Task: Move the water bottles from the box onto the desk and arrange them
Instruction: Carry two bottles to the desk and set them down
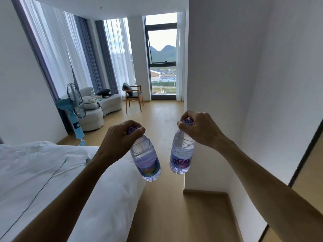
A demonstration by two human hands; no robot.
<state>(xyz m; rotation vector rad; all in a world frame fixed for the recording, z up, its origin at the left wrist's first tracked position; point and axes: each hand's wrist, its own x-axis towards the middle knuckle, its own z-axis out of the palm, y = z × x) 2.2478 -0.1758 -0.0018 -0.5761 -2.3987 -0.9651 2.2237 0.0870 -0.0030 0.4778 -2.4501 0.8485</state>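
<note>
I hold two clear water bottles with purple caps and purple labels, both hanging in the air over the wooden floor. My left hand (pixel 118 137) grips the left bottle (pixel 146 160) by its cap; the bottle tilts down to the right. My right hand (pixel 199 127) grips the right bottle (pixel 181 154) by its cap, and it hangs nearly upright. The two bottles are apart by a small gap. No box and no desk are in view.
A bed with a white duvet (pixel 43 180) fills the lower left. A white wall corner (pixel 187 102) stands right of the bottles. Farther off are a blue standing fan (pixel 75 105), a white sofa (pixel 103 105), a wooden chair (pixel 133 96) and a tall window (pixel 161 58).
</note>
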